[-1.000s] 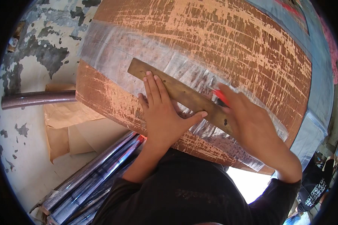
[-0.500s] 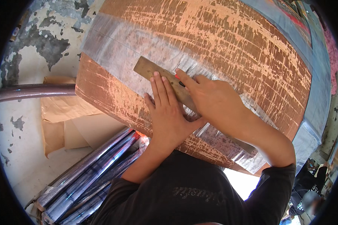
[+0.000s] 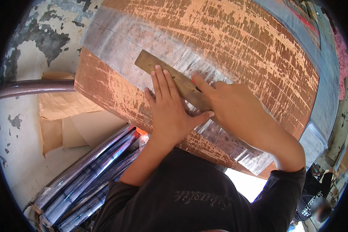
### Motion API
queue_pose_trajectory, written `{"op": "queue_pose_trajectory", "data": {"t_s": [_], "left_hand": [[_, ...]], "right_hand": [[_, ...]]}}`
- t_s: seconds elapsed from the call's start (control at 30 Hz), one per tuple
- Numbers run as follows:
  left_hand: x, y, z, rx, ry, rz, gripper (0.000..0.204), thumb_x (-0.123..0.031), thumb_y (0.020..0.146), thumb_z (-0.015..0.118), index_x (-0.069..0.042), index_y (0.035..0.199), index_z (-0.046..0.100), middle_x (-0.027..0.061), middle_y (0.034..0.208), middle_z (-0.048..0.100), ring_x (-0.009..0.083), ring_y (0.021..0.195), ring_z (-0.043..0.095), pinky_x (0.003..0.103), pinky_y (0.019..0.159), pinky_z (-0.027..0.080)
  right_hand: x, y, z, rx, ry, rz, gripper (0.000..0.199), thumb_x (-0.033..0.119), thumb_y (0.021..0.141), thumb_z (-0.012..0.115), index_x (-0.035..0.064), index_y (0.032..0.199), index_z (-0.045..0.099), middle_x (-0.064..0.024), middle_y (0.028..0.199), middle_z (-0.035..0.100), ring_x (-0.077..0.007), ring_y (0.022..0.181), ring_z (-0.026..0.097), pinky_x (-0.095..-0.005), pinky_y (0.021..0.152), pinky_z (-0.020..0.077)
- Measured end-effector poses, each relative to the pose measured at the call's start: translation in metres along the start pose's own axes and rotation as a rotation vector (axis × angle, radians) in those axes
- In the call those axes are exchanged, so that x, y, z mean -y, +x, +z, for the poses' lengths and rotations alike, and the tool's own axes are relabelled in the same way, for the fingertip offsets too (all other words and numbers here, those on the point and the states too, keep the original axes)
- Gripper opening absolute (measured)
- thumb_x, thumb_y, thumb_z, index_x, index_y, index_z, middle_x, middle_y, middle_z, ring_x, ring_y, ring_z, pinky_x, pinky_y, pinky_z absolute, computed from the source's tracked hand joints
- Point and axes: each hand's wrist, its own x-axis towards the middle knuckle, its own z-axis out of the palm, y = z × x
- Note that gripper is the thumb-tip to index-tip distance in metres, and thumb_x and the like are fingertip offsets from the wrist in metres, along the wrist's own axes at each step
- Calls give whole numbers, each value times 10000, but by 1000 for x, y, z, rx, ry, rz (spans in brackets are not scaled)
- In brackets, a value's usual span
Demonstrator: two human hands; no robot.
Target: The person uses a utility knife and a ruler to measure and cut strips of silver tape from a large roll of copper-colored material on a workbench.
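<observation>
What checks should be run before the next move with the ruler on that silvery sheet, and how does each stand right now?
1. Ruler lies flat on the silvery sheet: ok, no lifted end shows.
2. Left hand presses the ruler down: ok, its fingers are spread across the ruler's edge.
3. Right hand is at the ruler: ok, its forefinger rests along the ruler's upper edge.
4. A tool in the right hand: cannot tell, only a small red bit shows by the forefinger.
5. Sheet lies smooth on the worn wooden board: ok near the ruler; it looks crinkled toward the lower end.
6. Ruler lined up with a mark: cannot tell.
</observation>
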Motion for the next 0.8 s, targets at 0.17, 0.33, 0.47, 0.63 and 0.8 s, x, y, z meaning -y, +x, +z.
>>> {"op": "queue_pose_trajectory", "data": {"t_s": [0.17, 0.33, 0.47, 0.63, 0.8], "left_hand": [[-2, -1, -1, 1, 2, -8, 1591, -816, 692, 870, 226, 1660, 158, 434, 1769, 116, 530, 1695, 89, 798, 1251, 206], [-4, 0, -2, 12, 32, -39, 1630, -874, 695, 840, 210, 1678, 121, 412, 1786, 101, 495, 1709, 82, 752, 1292, 179], [-5, -1, -1, 31, 64, -44, 1649, -892, 694, 826, 204, 1684, 93, 404, 1793, 83, 484, 1713, 70, 737, 1307, 167], [-5, 0, -1, 34, 75, -61, 1655, -894, 697, 824, 196, 1692, 75, 396, 1800, 71, 479, 1715, 64, 729, 1314, 160], [-6, 0, 0, 49, 90, -67, 1648, -890, 702, 826, 190, 1695, 76, 380, 1809, 67, 477, 1716, 65, 721, 1320, 158]], "right_hand": [[-6, -30, 0, 15, -49, 20, 779, 157, 952, 761, 92, 1663, 449, -166, 903, 709, -369, 782, 738, -468, 702, 589], [-8, -57, -1, 72, -123, 67, 774, 160, 977, 734, 135, 1692, 437, -148, 888, 693, -351, 730, 732, -449, 666, 597], [-7, -80, -13, 180, -117, 116, 723, 90, 972, 691, 59, 1652, 448, -186, 992, 711, -356, 818, 760, -445, 692, 617], [-11, -103, -12, 255, -93, 140, 719, 51, 982, 649, 35, 1664, 423, -214, 1056, 715, -360, 889, 776, -449, 710, 629], [-15, -119, -6, 212, -82, 137, 750, 39, 970, 647, 38, 1680, 404, -196, 1021, 707, -347, 869, 772, -444, 697, 627]]}}
